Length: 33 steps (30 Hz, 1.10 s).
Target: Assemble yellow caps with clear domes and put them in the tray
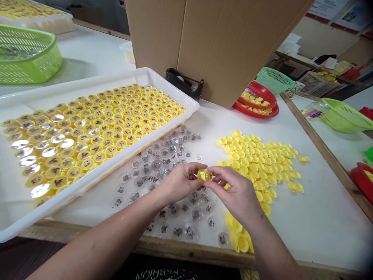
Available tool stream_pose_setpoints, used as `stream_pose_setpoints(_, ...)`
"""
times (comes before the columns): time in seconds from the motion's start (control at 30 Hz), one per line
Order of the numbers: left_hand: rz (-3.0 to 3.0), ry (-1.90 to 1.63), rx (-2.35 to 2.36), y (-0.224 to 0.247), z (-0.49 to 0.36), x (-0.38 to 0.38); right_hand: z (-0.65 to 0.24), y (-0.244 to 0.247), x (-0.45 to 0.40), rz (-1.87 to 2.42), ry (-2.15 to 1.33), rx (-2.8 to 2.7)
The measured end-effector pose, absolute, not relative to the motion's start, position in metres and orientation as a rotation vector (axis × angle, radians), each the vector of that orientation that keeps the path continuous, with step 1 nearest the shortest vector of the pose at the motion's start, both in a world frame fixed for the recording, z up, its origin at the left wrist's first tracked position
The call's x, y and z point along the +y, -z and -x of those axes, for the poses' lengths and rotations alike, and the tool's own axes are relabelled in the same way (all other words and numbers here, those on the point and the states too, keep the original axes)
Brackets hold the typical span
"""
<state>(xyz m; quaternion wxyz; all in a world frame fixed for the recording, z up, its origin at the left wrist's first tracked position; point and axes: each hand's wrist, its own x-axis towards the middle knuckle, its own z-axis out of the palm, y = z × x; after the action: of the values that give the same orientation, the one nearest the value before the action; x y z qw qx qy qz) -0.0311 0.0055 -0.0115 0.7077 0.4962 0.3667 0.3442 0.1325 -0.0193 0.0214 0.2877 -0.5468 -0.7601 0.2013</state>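
Note:
Between the fingertips of both hands is a small yellow plastic cup point(204, 175) with a round end turned toward the right. My left hand point(182, 181) pinches it from the left, and my right hand point(234, 188) grips it from the right. Below and left of the hands lie many clear round discs point(190, 231) with dark printed figures. Yellow plastic pieces point(247, 155) are heaped to the right of my right hand. A white tray point(32, 216) on the left holds rows of yellow cups topped with printed discs point(107, 126).
Behind the tray are a black tape dispenser point(185, 83) and a tall cardboard box point(204, 42). Red plates point(258, 105) with yellow pieces sit beside the box. A green basket point(46, 62) stands at the far left. Wooden strips point(329, 157) edge the white table.

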Motion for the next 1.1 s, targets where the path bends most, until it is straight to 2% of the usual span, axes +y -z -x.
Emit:
stream_pose_setpoints(0.33,-1.168,-0.741,0.823,0.009,0.032,0.006,-0.134,-0.023,-0.019,1.317,-0.54,-2.123)
stream_pose_setpoints(0.6,-1.101,-0.753,0.775,0.018,0.03,0.006,-0.138,-0.016,-0.018,1.431,-0.514,-2.006)
stream_pose_setpoints(0.9,-1.036,-0.73,0.789,0.022,0.028,0.005,-0.14,-0.022,-0.019,1.408,-0.569,-2.118)
stream_pose_setpoints(1.1,-1.352,-0.731,0.946,0.021,0.03,0.005,-0.136,-0.019,-0.022,1.353,-0.506,-2.146)
